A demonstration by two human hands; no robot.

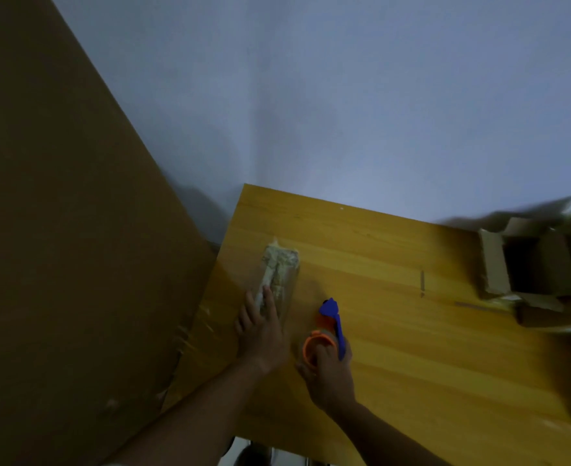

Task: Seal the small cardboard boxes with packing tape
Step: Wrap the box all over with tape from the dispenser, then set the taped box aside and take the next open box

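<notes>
Left hand [260, 326], fingers flat, pressing taped box [279, 275] at frame centre; right hand [327, 375] curled around tape dispenser [327, 331]. Risk: tape wrinkling if pressure slips.

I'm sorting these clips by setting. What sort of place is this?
Probably a makeshift packing spot in a plain room: a wooden table against a bare wall, an open cardboard box at its right edge, and a tape dispenser in the right hand.
</notes>
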